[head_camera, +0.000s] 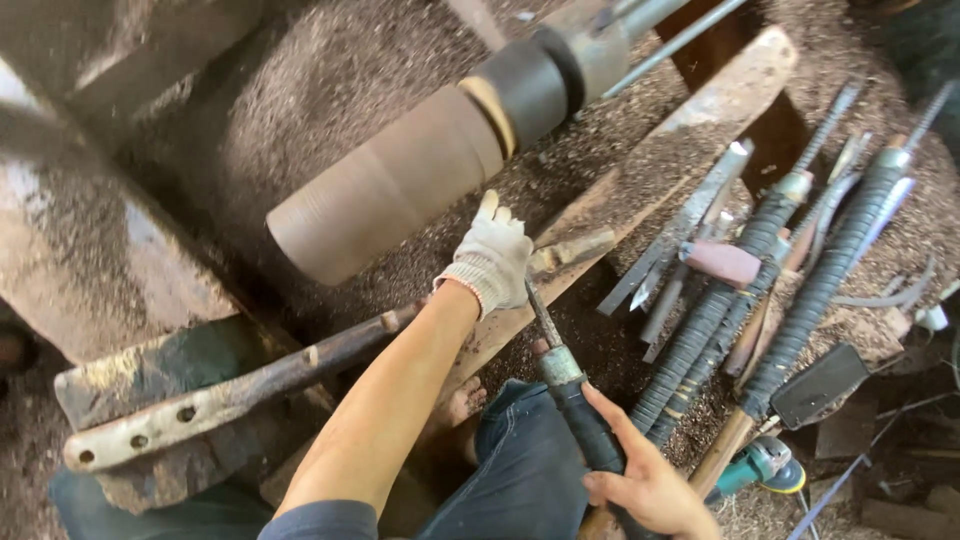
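The wooden cylinder (390, 190) hangs at the centre, its chuck (540, 85) at one o'clock from it. Below it, at five o'clock, the gloved left hand (493, 258) rests on the tool rest (640, 170), a plank running toward one o'clock. The chisel (560, 365) runs from that hand to the right hand (645, 480) at five o'clock. Spare long-handled tools (780, 290) lie at three o'clock, probably on sawdust. A metal bar (230, 395) lies at eight o'clock.

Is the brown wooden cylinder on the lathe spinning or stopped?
Likely spinning: the brown wooden cylinder looks motion-smeared, its surface showing only faint rings, while the gloved left hand beside it is sharp.
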